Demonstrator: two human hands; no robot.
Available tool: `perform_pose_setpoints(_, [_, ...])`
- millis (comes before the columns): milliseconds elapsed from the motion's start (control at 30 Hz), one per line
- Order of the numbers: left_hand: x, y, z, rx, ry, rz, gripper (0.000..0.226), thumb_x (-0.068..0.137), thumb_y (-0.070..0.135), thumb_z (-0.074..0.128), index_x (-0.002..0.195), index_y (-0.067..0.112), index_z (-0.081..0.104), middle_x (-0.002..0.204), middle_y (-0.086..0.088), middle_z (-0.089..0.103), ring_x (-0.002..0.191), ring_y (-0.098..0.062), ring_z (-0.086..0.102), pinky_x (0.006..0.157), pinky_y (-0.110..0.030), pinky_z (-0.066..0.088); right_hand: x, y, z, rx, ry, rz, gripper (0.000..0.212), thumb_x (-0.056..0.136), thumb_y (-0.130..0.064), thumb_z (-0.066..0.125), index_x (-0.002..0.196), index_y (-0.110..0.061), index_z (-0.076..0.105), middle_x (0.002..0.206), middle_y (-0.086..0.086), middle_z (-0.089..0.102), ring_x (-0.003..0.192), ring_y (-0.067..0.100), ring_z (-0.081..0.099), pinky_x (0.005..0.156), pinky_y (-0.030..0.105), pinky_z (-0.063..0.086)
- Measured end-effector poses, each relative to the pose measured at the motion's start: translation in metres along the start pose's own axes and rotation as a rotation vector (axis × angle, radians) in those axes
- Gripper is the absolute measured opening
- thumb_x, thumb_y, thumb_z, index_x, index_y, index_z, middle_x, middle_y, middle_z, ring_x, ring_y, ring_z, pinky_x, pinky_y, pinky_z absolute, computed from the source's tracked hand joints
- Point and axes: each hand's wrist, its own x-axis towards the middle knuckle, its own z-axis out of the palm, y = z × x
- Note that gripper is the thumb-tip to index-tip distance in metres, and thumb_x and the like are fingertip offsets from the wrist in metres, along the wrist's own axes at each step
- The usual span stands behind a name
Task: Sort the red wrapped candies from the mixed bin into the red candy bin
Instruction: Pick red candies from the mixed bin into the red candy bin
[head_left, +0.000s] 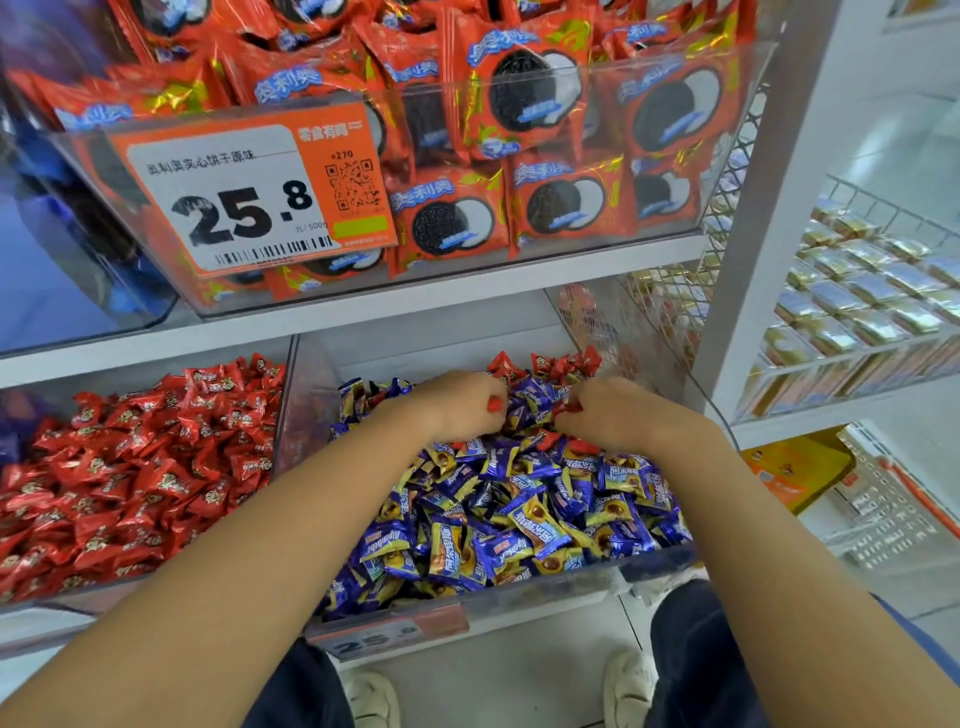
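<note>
Fingers of both hands are curled down into the far part of the mixed bin (519, 597), a clear container heaped with blue and yellow wrapped candies (519, 519). On the right hand (618, 415) the fingertips pinch a red wrapped candy (571, 405), and more red wrappers (566, 446) show just beneath that hand. The left hand (462, 405) is bent over the blue pile with its thumb tucked in; whether its fingers hold anything cannot be told, since they are hidden behind the knuckles. A small cluster of red candies (550, 364) lies at the far right corner of the mixed bin, just beyond the hands. Left of it, touching side by side on the same shelf, stands the red candy bin (280, 415), full of red wrapped candies (130, 467). On the shelf above sits a clear bin of red cookie packs (519, 130) with an orange price tag (249, 192).
</note>
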Motion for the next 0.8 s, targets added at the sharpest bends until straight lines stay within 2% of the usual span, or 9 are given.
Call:
perform_pose_setpoints(100, [-0.015, -0.016, -0.007, -0.305, 0.145, -0.013, 0.014, 0.094, 0.028, 0.053, 0.105, 0.026, 0.063, 0.101, 0.005, 0.06, 0.091, -0.017, 0.057, 0.076, -0.027, 0.046, -0.003, -0.001, -0.007, 0.063, 0.078, -0.046, 0.029, 0.095, -0.032, 0.047, 0.081, -0.006, 0.051, 0.07, 0.003, 0.049, 0.06, 0.014, 0.044, 0.052, 0.028, 0.032])
perform_pose_setpoints(233, [-0.057, -0.014, -0.024, -0.771, 0.359, -0.067, 0.013, 0.095, 0.018, 0.055, 0.103, 0.02, 0.066, 0.075, 0.01, 0.057, 0.055, -0.004, 0.049, 0.044, -0.009, 0.035, -0.009, -0.023, -0.011, 0.438, 0.102, -0.152, 0.021, 0.095, -0.03, 0.05, 0.095, -0.011, 0.059, 0.05, -0.005, 0.046, 0.045, 0.009, 0.048, 0.051, 0.023, 0.039])
perform_pose_setpoints(333, [-0.107, -0.02, -0.032, -1.026, 0.408, -0.066, 0.013, 0.095, 0.019, 0.055, 0.099, 0.023, 0.067, 0.06, 0.007, 0.054, 0.045, -0.01, 0.042, 0.038, -0.012, 0.028, -0.016, -0.045, -0.006, 0.617, 0.093, -0.204, 0.014, 0.095, -0.026, 0.05, 0.092, -0.016, 0.058, 0.038, -0.008, 0.039, 0.035, 0.007, 0.039, 0.047, 0.024, 0.037])
perform_pose_setpoints(467, [-0.171, -0.045, -0.029, -1.099, 0.541, -0.039, 0.014, 0.096, 0.014, 0.053, 0.101, 0.02, 0.065, 0.046, 0.007, 0.045, 0.035, -0.009, 0.037, 0.035, -0.011, 0.024, -0.038, -0.074, 0.005, 0.746, 0.029, -0.212, 0.011, 0.095, -0.022, 0.051, 0.099, -0.016, 0.059, 0.049, -0.001, 0.04, 0.042, 0.012, 0.04, 0.052, 0.025, 0.035])
perform_pose_setpoints(533, [-0.196, -0.067, -0.024, -1.107, 0.601, -0.087, 0.015, 0.095, 0.015, 0.054, 0.099, 0.024, 0.066, 0.05, 0.004, 0.045, 0.038, -0.011, 0.038, 0.041, -0.015, 0.027, -0.05, -0.09, 0.013, 0.812, -0.016, -0.178, 0.012, 0.095, -0.021, 0.052, 0.101, -0.017, 0.061, 0.069, 0.011, 0.045, 0.06, 0.021, 0.043, 0.064, 0.032, 0.036])
perform_pose_setpoints(600, [-0.214, -0.09, -0.019, -1.111, 0.649, -0.159, 0.016, 0.094, 0.016, 0.057, 0.096, 0.027, 0.069, 0.064, -0.003, 0.05, 0.046, -0.014, 0.043, 0.048, -0.025, 0.035, -0.057, -0.108, 0.02, 0.859, -0.053, -0.165, 0.01, 0.095, -0.021, 0.053, 0.099, -0.018, 0.062, 0.079, 0.013, 0.048, 0.07, 0.025, 0.043, 0.07, 0.034, 0.036])
perform_pose_setpoints(667, [-0.227, -0.113, -0.017, -1.137, 0.704, -0.232, 0.017, 0.093, 0.012, 0.057, 0.094, 0.024, 0.069, 0.068, -0.002, 0.053, 0.049, -0.011, 0.045, 0.049, -0.021, 0.041, -0.057, -0.131, 0.027, 0.812, -0.087, -0.225, 0.01, 0.094, -0.022, 0.054, 0.097, -0.021, 0.063, 0.072, 0.009, 0.053, 0.063, 0.021, 0.05, 0.062, 0.029, 0.04])
perform_pose_setpoints(733, [-0.235, -0.132, -0.014, -1.136, 0.706, -0.28, 0.016, 0.093, 0.013, 0.057, 0.094, 0.024, 0.068, 0.067, 0.005, 0.056, 0.047, -0.006, 0.047, 0.05, -0.019, 0.038, -0.052, -0.162, 0.03, 0.733, -0.084, -0.321, 0.008, 0.095, -0.024, 0.054, 0.096, -0.022, 0.061, 0.059, -0.001, 0.05, 0.045, 0.01, 0.049, 0.044, 0.019, 0.037])
perform_pose_setpoints(800, [-0.237, -0.149, -0.014, -1.17, 0.664, -0.309, 0.014, 0.093, 0.015, 0.057, 0.096, 0.024, 0.068, 0.07, 0.003, 0.055, 0.046, -0.007, 0.048, 0.042, -0.016, 0.032, -0.044, -0.198, 0.032, 0.682, -0.066, -0.386, 0.006, 0.094, -0.027, 0.054, 0.091, -0.026, 0.058, 0.061, -0.002, 0.049, 0.043, 0.006, 0.048, 0.04, 0.016, 0.035])
